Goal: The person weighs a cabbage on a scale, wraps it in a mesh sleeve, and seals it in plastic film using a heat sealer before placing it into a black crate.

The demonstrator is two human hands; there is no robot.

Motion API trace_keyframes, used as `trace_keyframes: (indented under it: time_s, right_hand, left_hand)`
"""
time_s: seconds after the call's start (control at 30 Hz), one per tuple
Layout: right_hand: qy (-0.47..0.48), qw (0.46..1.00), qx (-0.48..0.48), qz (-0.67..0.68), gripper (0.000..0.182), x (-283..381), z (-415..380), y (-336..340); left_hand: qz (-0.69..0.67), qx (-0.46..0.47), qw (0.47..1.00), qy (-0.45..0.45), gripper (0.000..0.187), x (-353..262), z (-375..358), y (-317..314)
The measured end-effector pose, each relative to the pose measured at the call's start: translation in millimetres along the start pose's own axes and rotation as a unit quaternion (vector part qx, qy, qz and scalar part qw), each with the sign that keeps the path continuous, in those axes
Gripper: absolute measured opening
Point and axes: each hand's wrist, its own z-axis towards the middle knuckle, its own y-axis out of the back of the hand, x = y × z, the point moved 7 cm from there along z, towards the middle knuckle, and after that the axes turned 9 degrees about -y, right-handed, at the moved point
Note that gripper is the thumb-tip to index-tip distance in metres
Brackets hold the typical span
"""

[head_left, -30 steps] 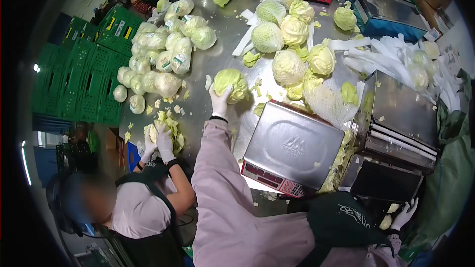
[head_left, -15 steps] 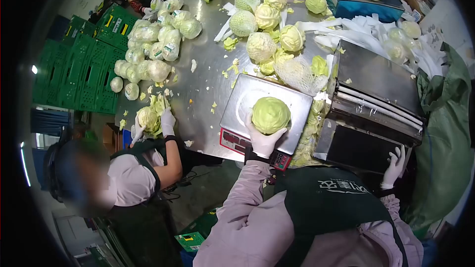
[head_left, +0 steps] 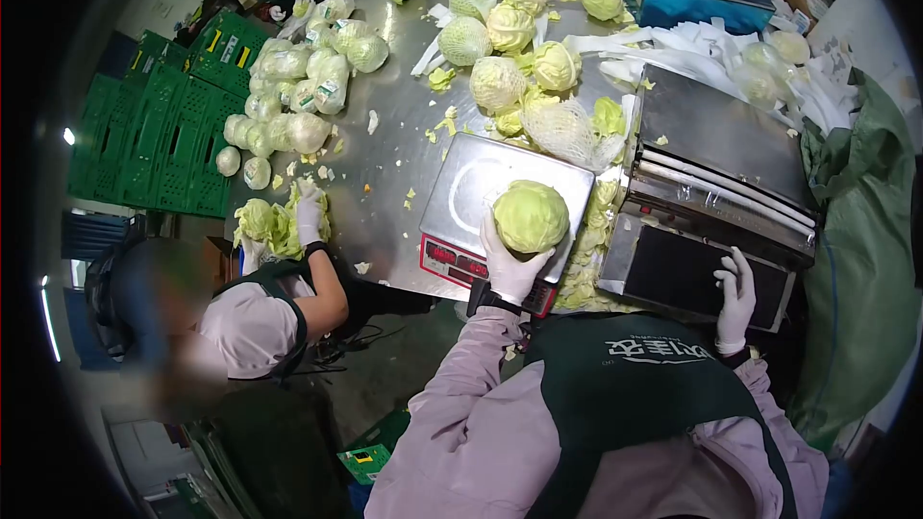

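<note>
A round green cabbage (head_left: pixel 531 215) sits over the right part of the steel pan of a digital scale (head_left: pixel 471 173). My left hand (head_left: pixel 510 267), in a white glove, curls its fingers and thumb round the near side of the cabbage. The scale's red front panel with a lit display shows beside my left wrist. My right hand (head_left: pixel 735 298), also white-gloved, hangs with fingers apart near the right end of the black plate (head_left: pixel 678 274) on a metal film-wrapping machine (head_left: pixel 726 154). Nothing is in that hand.
Cabbages in foam nets (head_left: pixel 498 84) and loose leaves lie behind the scale. Wrapped cabbages (head_left: pixel 308 135) are piled at the left, by green crates (head_left: pixel 144 144). A co-worker (head_left: pixel 260 322) handles a leafy cabbage (head_left: pixel 258 219). White foam nets (head_left: pixel 692 53) lie behind the machine.
My right hand has shifted left and upward over the black plate's edge. The cabbage in my left hand has moved slightly right over the pan. The view has shifted a little.
</note>
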Motion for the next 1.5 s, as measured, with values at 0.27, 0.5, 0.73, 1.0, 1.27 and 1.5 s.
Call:
trace_keyframes:
  time_s: [0.27,0.5,0.73,1.0,1.27,1.5]
  right_hand:
    - [-0.02,0.994,0.109,-0.006,0.035,15.1,-5.9,-55.8]
    - [0.054,0.974,0.217,-0.04,0.028,47.2,-7.1,-127.3]
    - [0.148,0.941,0.284,-0.107,0.027,76.1,10.1,-197.4]
    - [0.08,0.946,0.302,-0.091,0.035,64.3,27.5,-237.5]
    - [-0.124,0.942,0.303,-0.07,0.052,-14.1,35.2,-261.1]
    - [-0.219,0.905,0.365,0.016,0.07,4.4,7.0,-278.0]
  left_hand:
    - [0.024,0.034,0.999,-0.006,0.122,13.8,-8.0,14.1]
    - [0.067,0.035,0.997,-0.008,0.12,24.3,-25.2,64.0]
    - [0.042,-0.002,0.999,0.003,0.102,32.7,-17.8,88.0]
    - [-0.047,-0.176,0.977,0.109,0.054,64.0,-0.3,148.1]
    - [-0.139,-0.18,0.963,0.145,0.038,101.0,27.1,155.8]
    - [-0.31,0.088,0.93,0.179,0.05,76.9,41.2,-9.5]
